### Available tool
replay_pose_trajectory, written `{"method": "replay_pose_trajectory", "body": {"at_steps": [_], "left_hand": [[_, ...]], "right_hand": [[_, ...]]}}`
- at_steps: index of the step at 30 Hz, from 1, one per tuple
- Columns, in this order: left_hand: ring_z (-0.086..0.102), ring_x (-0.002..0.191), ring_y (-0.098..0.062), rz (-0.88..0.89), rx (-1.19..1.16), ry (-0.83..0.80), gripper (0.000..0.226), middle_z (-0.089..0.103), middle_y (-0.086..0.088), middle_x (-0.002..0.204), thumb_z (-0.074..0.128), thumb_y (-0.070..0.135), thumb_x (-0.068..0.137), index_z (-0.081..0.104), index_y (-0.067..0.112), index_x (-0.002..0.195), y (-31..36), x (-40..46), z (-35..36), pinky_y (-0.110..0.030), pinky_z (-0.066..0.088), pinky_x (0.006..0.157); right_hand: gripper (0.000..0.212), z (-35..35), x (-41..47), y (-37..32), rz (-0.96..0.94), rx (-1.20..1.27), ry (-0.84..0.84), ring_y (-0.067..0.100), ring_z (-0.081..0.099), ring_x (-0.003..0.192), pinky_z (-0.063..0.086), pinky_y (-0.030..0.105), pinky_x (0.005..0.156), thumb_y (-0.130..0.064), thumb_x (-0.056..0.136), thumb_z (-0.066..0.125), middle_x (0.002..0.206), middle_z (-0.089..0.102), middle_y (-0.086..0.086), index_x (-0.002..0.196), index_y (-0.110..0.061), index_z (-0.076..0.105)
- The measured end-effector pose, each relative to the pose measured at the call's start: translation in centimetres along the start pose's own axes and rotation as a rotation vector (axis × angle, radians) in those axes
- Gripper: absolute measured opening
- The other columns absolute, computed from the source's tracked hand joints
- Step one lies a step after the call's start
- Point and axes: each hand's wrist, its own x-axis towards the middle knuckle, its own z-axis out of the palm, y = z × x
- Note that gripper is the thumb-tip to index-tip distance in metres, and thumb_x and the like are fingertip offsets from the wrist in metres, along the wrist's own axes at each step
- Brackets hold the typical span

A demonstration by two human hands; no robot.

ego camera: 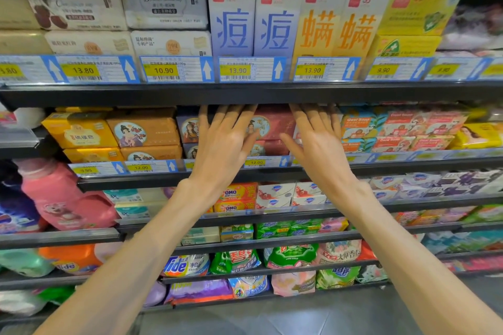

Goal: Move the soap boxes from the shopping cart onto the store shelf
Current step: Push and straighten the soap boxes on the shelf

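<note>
Dark red soap boxes (275, 124) with a round portrait of a lady are stacked on the second shelf (245, 173) from the top. My left hand (226, 139) lies flat with spread fingers against their left side, and my right hand (317, 139) lies flat against their right side. Both hands reach in under the upper shelf edge, and neither holds a box. The fingertips are in shadow. The shopping cart is out of view.
Orange boxes (147, 130) and yellow boxes (79, 130) stand left of the red ones, Goat Soap boxes (394, 128) right. Tall boxes (275, 22) fill the top shelf. Lower shelves hold OMO bars (235, 197), detergent bags and a pink bottle (60, 196).
</note>
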Motion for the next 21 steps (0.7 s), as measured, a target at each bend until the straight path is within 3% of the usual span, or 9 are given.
{"method": "replay_pose_trajectory", "body": {"at_steps": [7,12,16,21], "left_hand": [[0.042,0.141,-0.025,0.148,-0.175,0.037,0.044,0.052,-0.005,0.146,0.060,0.025,0.099,0.054,0.013,0.140,1.9,-3.4,-0.2,-0.053,0.025,0.118],[0.050,0.129,-0.026,0.207,-0.348,-0.123,0.040,0.056,-0.005,0.136,0.057,0.020,0.100,0.054,0.011,0.139,4.6,-5.9,1.4,-0.043,0.041,0.107],[0.051,0.130,-0.023,0.249,-0.373,-0.195,0.044,0.057,-0.004,0.141,0.057,0.024,0.100,0.052,0.011,0.142,7.2,-6.2,2.2,-0.041,0.038,0.112],[0.040,0.142,-0.018,0.215,-0.319,-0.272,0.056,0.048,-0.003,0.151,0.060,0.032,0.098,0.044,0.012,0.148,10.0,-5.3,3.1,-0.038,0.025,0.122]], "right_hand": [[0.048,-1.7,-4.8,1.8,-0.024,0.073,0.041,0.028,0.043,0.138,0.025,0.050,0.119,-0.035,0.102,0.052,0.146,0.049,0.009,0.143,-0.011,0.048],[0.042,-2.8,-8.6,2.8,0.044,0.019,-0.073,0.024,0.049,0.132,0.025,0.051,0.118,-0.034,0.101,0.053,0.141,0.052,0.004,0.139,-0.015,0.052],[0.048,-2.5,-10.2,4.2,0.076,-0.009,-0.192,0.018,0.041,0.140,0.025,0.049,0.119,-0.038,0.101,0.053,0.150,0.047,0.000,0.144,-0.016,0.048],[0.049,-2.1,-10.4,5.4,0.096,0.010,-0.211,0.017,0.039,0.142,0.028,0.047,0.118,-0.041,0.103,0.047,0.150,0.048,0.002,0.143,-0.013,0.048]]}}
